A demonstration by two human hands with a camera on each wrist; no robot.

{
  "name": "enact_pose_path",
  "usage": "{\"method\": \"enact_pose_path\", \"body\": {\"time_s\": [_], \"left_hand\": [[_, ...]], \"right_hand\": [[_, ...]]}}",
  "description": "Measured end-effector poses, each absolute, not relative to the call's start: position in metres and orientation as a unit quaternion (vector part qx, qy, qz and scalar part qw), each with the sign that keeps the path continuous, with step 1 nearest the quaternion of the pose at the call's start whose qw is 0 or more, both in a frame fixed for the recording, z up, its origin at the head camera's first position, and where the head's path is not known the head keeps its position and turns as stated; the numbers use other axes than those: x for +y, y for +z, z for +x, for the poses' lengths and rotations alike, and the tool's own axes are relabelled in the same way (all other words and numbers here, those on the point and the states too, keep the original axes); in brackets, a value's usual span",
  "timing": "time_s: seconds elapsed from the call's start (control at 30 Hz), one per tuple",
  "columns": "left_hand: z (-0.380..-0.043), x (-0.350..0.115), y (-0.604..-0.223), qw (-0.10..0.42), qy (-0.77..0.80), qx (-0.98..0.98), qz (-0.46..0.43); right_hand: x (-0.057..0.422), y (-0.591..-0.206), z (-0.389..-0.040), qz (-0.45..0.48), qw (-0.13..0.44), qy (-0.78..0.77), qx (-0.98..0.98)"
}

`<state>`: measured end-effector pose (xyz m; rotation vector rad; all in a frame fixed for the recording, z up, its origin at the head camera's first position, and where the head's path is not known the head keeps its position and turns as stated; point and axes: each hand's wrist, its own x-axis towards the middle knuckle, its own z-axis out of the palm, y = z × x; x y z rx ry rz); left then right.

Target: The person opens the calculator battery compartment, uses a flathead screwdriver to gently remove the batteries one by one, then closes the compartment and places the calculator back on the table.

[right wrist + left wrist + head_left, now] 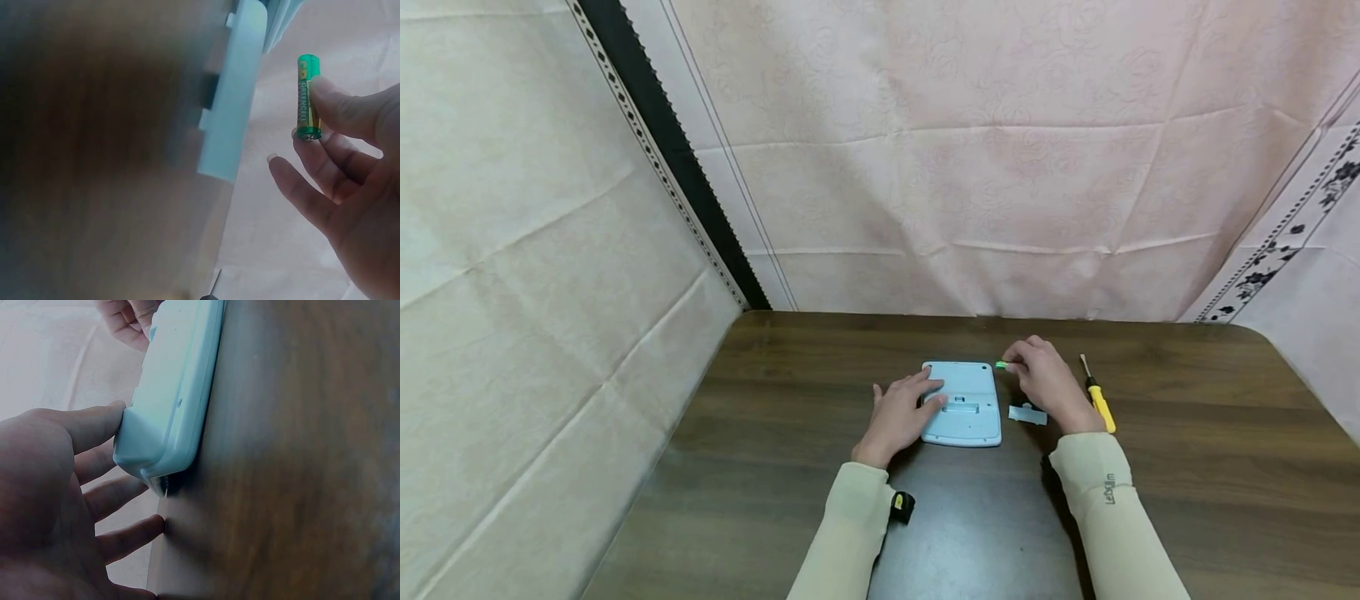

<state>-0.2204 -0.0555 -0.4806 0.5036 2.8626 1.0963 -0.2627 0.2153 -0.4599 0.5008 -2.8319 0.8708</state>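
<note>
A light-blue plastic device (962,427) with rounded corners lies on the table, a small recess in its upturned face. My left hand (898,417) rests on its left side, thumb touching the upper face and fingers spread along the edge, as the left wrist view shows. Just off the device's upper right corner, my right hand (1051,379) pinches a green and gold battery (309,100) between thumb and fingers. Below that hand, a light-blue battery cover (1027,414) with small tabs lies on the table, apart from the device.
A screwdriver (1101,403) with a yellow and black handle lies right of my right hand, its tip pointing away. The brown wooden table (760,467) ends at a pale cloth wall (970,192) behind, with more cloth at the left and right.
</note>
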Motion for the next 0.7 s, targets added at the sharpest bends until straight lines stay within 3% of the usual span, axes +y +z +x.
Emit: {"method": "enact_pose_path", "body": {"time_s": [0.7], "left_hand": [[-0.22,-0.056,-0.48,0.015,0.36,0.919,0.159]], "right_hand": [[0.226,-0.463,-0.281,0.185,0.016,0.254,-0.949]]}}
